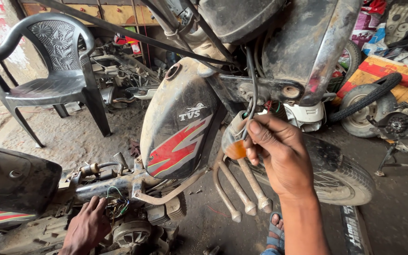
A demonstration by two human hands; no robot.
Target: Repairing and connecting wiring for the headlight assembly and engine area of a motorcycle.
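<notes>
1. At the front of the stripped motorcycle, right hand [279, 156] has its grip pinched narrow on a black cable [252, 89], just above the orange turn-signal lamp [234, 141] that hangs beside the fuel tank [180, 127].
2. Left hand [87, 229] lies flat on the frame by the loose wire bundle [119, 203] near the engine; fingers spread, holding nothing as far as I can tell.
3. Risk: a hard pull on the cable looks likely to tear it out of the lamp housing or strain the joint; the lamp seems to dangle by the cable alone.
4. Risk: the lamp swings into the tank or the crash-guard bars [242, 193] and cracks the lens.
5. Risk: the bare wire ends under the left hand snag or short if the harness shifts.
6. Risk: the tank sits tilted on the frame and could slide if bumped.
7. Sandalled foot [275, 233] sits below the guard bars, so a dropped part lands on it.
</notes>
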